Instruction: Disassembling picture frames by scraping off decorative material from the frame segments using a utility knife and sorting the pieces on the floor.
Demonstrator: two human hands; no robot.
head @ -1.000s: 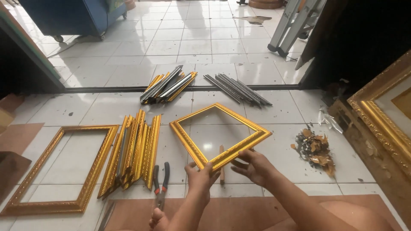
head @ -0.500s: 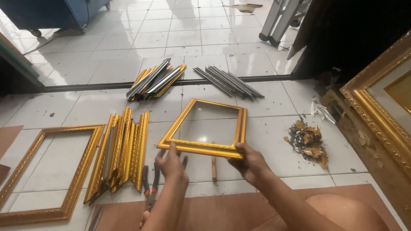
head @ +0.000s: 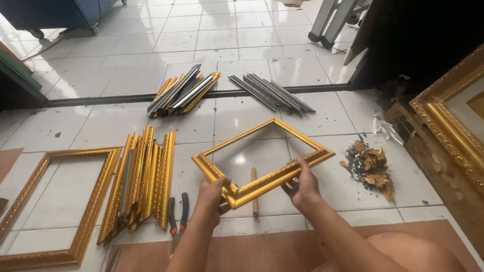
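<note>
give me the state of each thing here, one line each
gold frame: assembled, lifted off the floor, tilted, held by both hands
left hand: grip on the frame's near corner
right hand: grip on the frame's near rail
second gold frame: flat on the tiles
gold moulding strips: loose, stacked on edge
pliers: lying on the floor, untouched

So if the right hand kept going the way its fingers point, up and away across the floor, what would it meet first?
The right hand already grips the gold frame, so its near rail comes first. Beyond that, likely bare tile inside the frame, though depth is unclear.
</note>
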